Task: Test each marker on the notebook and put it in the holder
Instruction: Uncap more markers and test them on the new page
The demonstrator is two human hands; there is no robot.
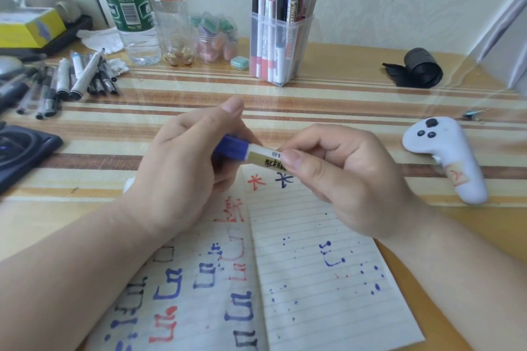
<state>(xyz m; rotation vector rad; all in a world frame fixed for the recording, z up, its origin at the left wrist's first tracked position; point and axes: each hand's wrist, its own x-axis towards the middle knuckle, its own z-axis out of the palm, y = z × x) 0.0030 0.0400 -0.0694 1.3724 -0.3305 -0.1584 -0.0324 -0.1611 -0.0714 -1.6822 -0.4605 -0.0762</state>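
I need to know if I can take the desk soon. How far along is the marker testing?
Partly done. The holder already stands full of markers, and the notebook carries many red, blue and black test marks. In hand: the left hand and right hand both grip a blue-capped marker over the page. Left: a pile of pens lies at the table's far left, apparently untested.

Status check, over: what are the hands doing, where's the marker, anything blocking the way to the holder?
Left hand on blue cap, right hand on barrel: marker held above notebook. Holder upright behind, already holding markers. Path clear.
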